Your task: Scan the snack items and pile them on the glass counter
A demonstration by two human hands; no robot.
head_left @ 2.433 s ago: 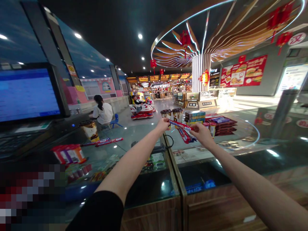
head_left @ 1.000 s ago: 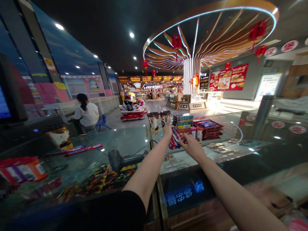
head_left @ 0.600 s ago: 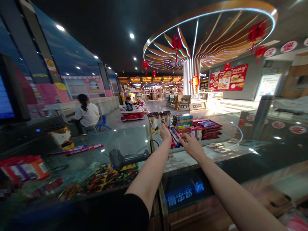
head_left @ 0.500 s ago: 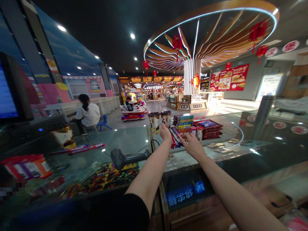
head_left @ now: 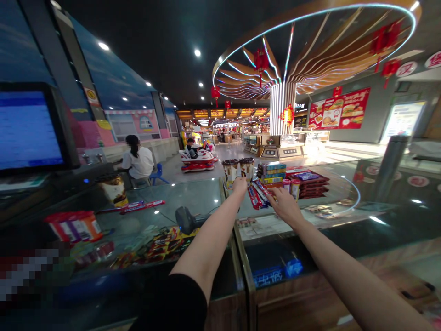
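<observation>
Several long red and blue candy rolls lie fanned on the glass counter, between my two outstretched hands. My left hand is curled at their far left end, just in front of two brown-lidded cups, and seems closed on the rolls. The fingers of my right hand are stretched forward, their tips resting on the rolls' right side. A stack of flat coloured boxes stands right behind the rolls.
Small red cans and red packs sit to the right. A barcode scanner, a cup, two more rolls and orange packets are on the left counter, under a monitor. A seated person is beyond.
The roll I held up between both hands has gone down to the fanned pile. My hands stay at the pile; the view has swung slightly, bringing the monitor back in.
</observation>
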